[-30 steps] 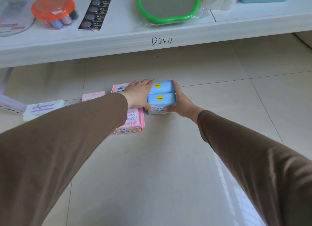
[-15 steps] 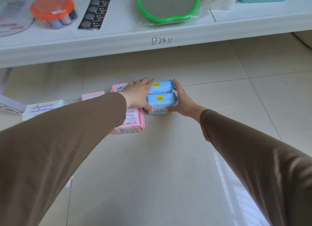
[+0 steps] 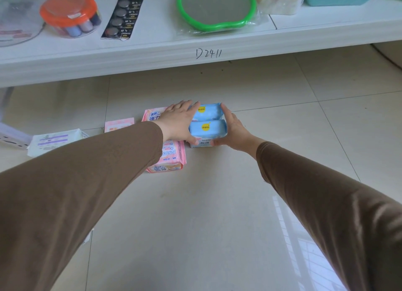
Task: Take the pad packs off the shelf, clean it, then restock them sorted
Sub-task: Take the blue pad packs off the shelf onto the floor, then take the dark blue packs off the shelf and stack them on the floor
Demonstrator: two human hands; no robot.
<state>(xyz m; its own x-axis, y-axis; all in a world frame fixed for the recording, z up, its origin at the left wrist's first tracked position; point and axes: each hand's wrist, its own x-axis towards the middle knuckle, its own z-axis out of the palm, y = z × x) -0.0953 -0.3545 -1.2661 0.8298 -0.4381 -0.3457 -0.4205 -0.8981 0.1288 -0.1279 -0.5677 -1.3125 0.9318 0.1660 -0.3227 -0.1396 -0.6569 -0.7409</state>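
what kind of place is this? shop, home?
Probably a small shop or stockroom. A white shelf with "D2411" handwritten on its edge holds mixed goods: a coin-battery card, a thread tub, a wrapped green mirror. Packaged pad packs sit on the tiled floor.

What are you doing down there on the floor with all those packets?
A person in brown sleeves is holding a stack of blue pad packs between the left hand and right hand, on the floor tiles. Pink packs and a white pack lie beside them. The shelf above holds other goods.
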